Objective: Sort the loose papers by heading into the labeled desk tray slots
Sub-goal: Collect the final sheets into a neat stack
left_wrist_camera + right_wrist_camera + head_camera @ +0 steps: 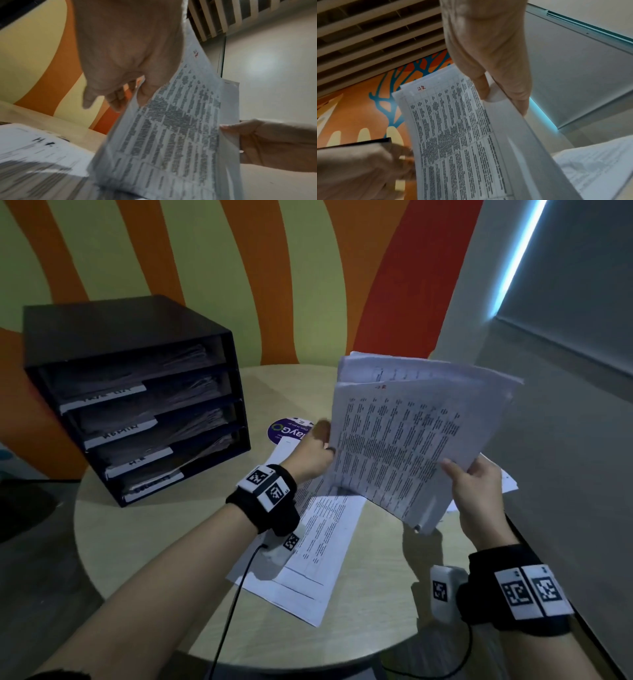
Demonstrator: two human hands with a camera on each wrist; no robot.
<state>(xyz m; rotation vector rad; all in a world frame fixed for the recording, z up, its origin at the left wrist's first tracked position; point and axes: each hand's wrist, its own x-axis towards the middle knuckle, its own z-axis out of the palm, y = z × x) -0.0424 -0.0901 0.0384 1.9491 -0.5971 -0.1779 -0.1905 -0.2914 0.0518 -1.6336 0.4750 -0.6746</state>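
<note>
A stack of printed papers [411, 436] is held up above the round table [164, 529]; its top sheet [171, 128] carries a table of text and a red handwritten mark. My right hand [476, 491] grips the stack's right edge, thumb on front [496, 86]. My left hand [315, 450] pinches the left edge of the top sheet [453, 135], thumb in front [147, 92]. More sheets [318, 546] lie flat on the table under my left wrist, one headed "HR" [46, 140]. The black desk tray [137, 392] with several labeled slots stands at the table's back left.
A round purple sticker [287, 431] lies on the table beside the tray. Other papers [507, 477] lie behind my right hand. A grey wall [565, 440] runs close along the right. A black cable [233, 604] hangs from my left wrist.
</note>
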